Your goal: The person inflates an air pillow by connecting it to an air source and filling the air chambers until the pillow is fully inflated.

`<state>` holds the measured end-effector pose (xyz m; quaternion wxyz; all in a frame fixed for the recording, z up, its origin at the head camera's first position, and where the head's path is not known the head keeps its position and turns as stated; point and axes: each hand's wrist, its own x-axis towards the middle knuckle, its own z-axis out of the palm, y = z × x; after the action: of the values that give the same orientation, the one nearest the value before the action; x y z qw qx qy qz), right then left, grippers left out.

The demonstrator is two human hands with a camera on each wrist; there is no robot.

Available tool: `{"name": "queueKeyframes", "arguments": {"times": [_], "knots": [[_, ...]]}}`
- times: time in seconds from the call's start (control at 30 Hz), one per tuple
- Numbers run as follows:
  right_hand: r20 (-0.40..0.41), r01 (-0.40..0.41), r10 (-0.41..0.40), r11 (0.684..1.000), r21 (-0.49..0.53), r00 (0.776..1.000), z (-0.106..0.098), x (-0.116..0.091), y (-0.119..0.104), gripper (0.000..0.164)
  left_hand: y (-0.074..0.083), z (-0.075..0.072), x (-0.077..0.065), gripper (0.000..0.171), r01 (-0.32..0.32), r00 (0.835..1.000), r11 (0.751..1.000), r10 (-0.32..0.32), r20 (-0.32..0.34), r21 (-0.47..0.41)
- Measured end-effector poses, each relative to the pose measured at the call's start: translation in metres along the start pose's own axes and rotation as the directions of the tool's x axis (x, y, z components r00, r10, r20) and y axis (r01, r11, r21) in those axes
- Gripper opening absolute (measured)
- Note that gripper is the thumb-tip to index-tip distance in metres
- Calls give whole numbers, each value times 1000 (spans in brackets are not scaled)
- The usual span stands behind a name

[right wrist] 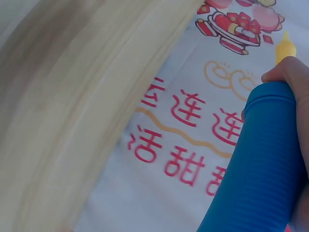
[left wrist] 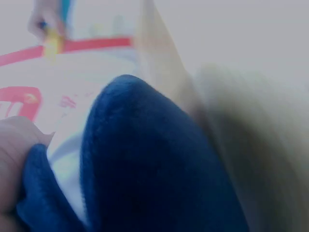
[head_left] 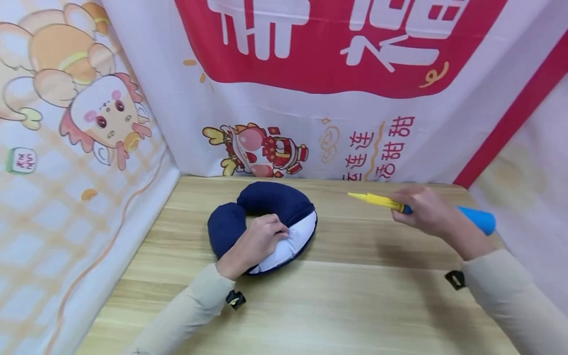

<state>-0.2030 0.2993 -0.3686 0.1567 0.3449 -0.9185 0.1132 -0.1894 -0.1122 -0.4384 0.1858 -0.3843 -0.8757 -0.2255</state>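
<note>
A navy neck pillow (head_left: 279,199) lies on the wooden table, its cover parted over a white inner part (head_left: 303,234). Across the pillow reaches my left hand (head_left: 262,236), whose curled fingers pinch it at the white part; what exactly lies under the fingertips is hidden. Navy fabric (left wrist: 145,159) fills much of the left wrist view. To the right, above the table, my right hand (head_left: 423,209) grips a hand pump with a blue ribbed barrel (right wrist: 260,159) and a yellow nozzle (head_left: 374,198). That nozzle points left, toward the pillow but apart from it.
The wooden table (head_left: 355,305) meets a white printed cloth (head_left: 275,103) with red shapes and characters at its back edge. Another printed cloth (head_left: 80,197) hangs along the left side, and pale cloth (head_left: 528,197) borders the right.
</note>
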Motion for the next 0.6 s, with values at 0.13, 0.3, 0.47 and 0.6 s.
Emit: {"name": "queueKeyframes", "arguments": {"times": [0.13, 0.3, 0.47, 0.6], "knots": [[41, -88, 86, 995, 56, 996, 17, -2, 8, 29, 8, -3, 6, 4, 58, 998, 996, -58, -4, -69], [87, -146, 136, 981, 124, 987, 56, -9, 17, 28, 11, 1, 3, 4, 79, 997, 994, -77, 20, -79], [126, -198, 181, 970, 139, 975, 83, -17, 24, 32, 13, 6, 3, 4, 85, 996, 993, -82, 44, -75], [138, -200, 180, 969, 147, 974, 93, -21, 28, 34, 15, 8, 5, 4, 92, 995, 992, -88, 53, -81]]}}
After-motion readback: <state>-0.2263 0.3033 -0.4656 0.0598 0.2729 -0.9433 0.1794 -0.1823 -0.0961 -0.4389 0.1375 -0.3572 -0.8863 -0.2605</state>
